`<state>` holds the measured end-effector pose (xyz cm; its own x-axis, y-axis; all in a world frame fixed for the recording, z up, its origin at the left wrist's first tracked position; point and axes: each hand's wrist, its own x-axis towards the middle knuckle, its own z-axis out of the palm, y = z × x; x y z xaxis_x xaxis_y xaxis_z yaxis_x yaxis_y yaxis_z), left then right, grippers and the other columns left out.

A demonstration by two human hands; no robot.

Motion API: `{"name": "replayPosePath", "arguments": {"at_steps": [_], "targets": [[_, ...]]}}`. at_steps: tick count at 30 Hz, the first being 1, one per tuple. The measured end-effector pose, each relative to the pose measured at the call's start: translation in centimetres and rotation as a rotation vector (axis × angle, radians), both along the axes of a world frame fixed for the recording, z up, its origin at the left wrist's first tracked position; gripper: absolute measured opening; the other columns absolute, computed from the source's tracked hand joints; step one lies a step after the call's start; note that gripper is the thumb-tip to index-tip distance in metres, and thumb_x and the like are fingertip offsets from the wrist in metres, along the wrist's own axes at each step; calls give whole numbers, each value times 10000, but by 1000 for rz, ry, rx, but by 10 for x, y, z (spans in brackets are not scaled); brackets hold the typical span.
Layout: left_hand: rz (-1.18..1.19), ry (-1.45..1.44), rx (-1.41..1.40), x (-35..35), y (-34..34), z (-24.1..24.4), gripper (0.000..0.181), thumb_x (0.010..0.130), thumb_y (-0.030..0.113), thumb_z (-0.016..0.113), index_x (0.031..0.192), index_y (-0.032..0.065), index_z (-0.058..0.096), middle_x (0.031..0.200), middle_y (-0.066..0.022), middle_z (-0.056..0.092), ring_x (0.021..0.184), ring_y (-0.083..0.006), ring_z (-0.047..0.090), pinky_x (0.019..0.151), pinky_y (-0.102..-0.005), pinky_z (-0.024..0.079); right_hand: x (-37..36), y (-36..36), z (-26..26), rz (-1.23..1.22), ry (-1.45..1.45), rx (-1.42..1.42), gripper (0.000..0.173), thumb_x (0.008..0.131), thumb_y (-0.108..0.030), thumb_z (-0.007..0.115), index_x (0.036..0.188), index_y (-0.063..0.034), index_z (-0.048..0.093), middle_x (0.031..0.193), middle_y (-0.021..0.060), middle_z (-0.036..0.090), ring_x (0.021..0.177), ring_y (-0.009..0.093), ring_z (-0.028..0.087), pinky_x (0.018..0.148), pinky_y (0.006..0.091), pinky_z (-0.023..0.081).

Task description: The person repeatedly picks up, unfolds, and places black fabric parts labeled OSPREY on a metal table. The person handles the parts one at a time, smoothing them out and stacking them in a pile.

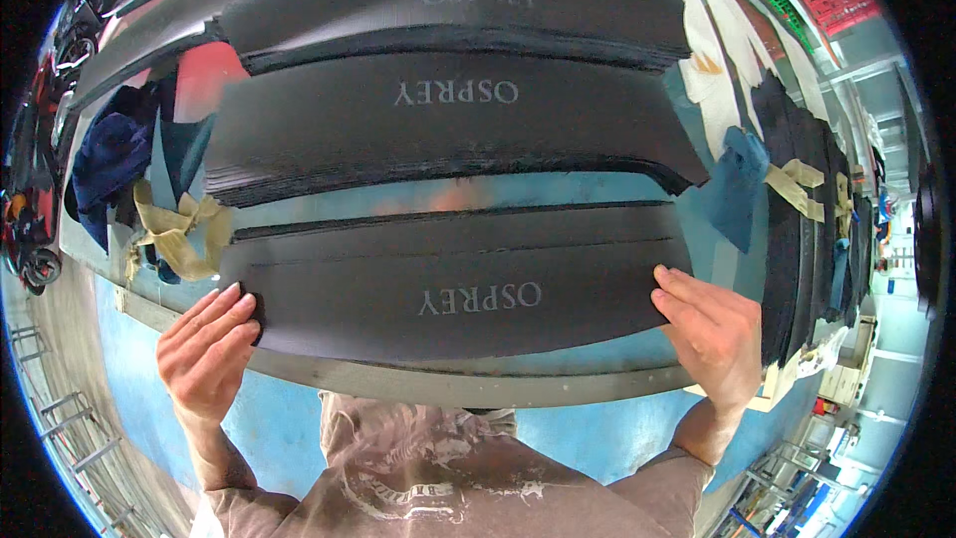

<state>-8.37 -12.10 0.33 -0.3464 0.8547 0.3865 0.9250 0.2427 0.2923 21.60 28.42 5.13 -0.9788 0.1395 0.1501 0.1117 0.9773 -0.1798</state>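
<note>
My left hand [209, 355] grips the left end of a curved black sheet panel [478, 329], fingers bent over its edge. At the opposite end, my right hand [709, 321] holds the same panel with its fingertips on top. The panel bears the Osprey name in grey, upside down from where I look. Part of another black piece shows along the panel's far edge; whether they are separate is unclear. Just beyond lies a thick stack of similar black panels [448, 123], marked the same way. Behind that sits a further stack [343, 11] with its lettering upright.
Navy cloth [112, 142] and tan fabric strips [183, 235] lie left of the stacks. A blue fabric scrap [739, 187] and dark stacked material [792, 261] are at the right. White strips [694, 37] run along the far right. The table's near edge [478, 385] passes before my body.
</note>
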Motion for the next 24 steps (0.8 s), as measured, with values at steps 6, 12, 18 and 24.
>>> {"name": "replayPosePath", "arguments": {"at_steps": [6, 12, 18, 24], "targets": [[74, -203, 218, -30, 4, 38, 141, 848, -19, 799, 989, -9, 792, 996, -141, 830, 956, -281, 808, 887, -426, 620, 8, 45, 33, -61, 172, -324, 217, 786, -1, 884, 984, -30, 800, 1014, 121, 829, 949, 236, 805, 801, 339, 624], [337, -257, 432, -83, 63, 51, 234, 967, -55, 727, 1180, 3, 808, 1148, -134, 819, 1026, -186, 772, 909, -340, 604, -52, 75, 44, -173, 628, -109, 275, 931, 36, 775, 1197, -27, 807, 1122, 121, 824, 1036, 195, 779, 939, 323, 585], [136, -137, 289, -96, 82, 14, 275, 955, -97, 703, 1194, -2, 800, 1285, -156, 784, 1177, -212, 756, 981, -329, 602, -59, 100, 0, 24, 391, 6, 468, 897, 143, 649, 1309, -50, 755, 1384, 160, 724, 1323, 336, 675, 1112, 414, 525], [158, -78, 160, -83, 80, 1, 313, 949, -70, 646, 1234, -28, 771, 1350, -196, 745, 1281, -319, 716, 1107, -407, 541, -53, 108, -31, 92, 185, -209, 570, 928, -28, 539, 1491, -35, 624, 1586, 196, 572, 1518, 426, 476, 1263, 512, 347]]}}
